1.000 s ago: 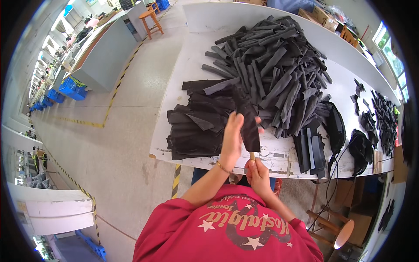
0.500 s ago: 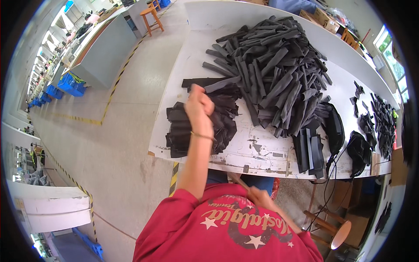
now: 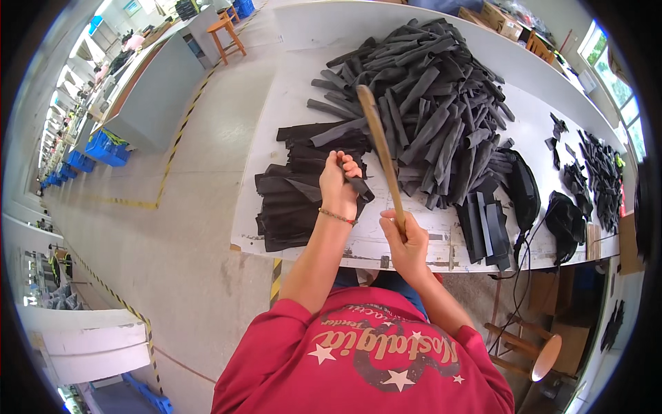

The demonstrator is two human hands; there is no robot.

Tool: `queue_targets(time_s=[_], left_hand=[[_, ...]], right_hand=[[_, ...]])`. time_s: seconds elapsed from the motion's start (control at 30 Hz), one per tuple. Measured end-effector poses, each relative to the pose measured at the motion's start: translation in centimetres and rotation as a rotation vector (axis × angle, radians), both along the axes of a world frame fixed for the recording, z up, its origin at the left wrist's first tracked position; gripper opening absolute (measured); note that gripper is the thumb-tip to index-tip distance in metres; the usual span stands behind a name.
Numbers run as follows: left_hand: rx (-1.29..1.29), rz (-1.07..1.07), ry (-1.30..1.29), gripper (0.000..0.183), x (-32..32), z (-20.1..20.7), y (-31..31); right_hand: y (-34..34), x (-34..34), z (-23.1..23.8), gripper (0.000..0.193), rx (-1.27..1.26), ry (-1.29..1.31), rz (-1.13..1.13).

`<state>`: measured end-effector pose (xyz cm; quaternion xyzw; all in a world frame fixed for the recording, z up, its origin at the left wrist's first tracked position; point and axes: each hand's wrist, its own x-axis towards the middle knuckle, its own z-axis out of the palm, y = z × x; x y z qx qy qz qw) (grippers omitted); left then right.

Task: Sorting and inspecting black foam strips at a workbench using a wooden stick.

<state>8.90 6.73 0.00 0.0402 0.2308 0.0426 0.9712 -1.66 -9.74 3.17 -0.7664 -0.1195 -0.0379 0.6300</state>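
Note:
My left hand (image 3: 340, 181) is closed around a black fabric piece (image 3: 358, 186), whose end sticks out to the right of the fingers. Beneath and beside it lies a flat stack of black fabric pieces (image 3: 283, 207) at the table's left front. My right hand (image 3: 407, 241) grips the lower end of a long wooden stick (image 3: 380, 141), which points up and slightly left, tilted over the table. Behind the stick spreads a large heap of dark grey rolled fabric tubes (image 3: 441, 103). Whether the piece in my left hand is a tube or flat, I cannot tell.
The white table (image 3: 427, 238) has a raised back board. To the right are flat black strips (image 3: 485, 228), two black pouches (image 3: 522, 190) with hanging cords, and another dark pile (image 3: 605, 176). A wooden stool (image 3: 545, 355) stands below the table's right side.
My right hand has risen from near my lap to above the table edge, bringing the stick upright into view. My left hand has moved right and nearer, with a black fabric piece now visible in it.

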Motion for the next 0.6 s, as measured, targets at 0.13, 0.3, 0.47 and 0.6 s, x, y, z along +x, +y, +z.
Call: queue_targets(time_s=[0.13,0.3,0.47,0.6], left_hand=[[0.044,-0.013,0.036,0.022,-0.4,0.0,-0.1],[0.329,0.027,0.064,0.022,-1.3,1.3,-1.6],[0.484,0.071,-0.034,0.027,-1.6,3.0,-2.4],[0.339,0.017,-0.235,0.027,-2.4,4.4,-3.3]], right_hand=[[1.3,1.0,1.6,0.016,-0.028,-0.035,-0.067],[1.6,2.3,0.3,0.014,-0.036,0.035,-0.088],[0.8,2.9,-1.7,0.013,-0.018,0.075,-0.134],[0.7,3.3,-2.1,0.01,0.206,0.151,-0.132]])
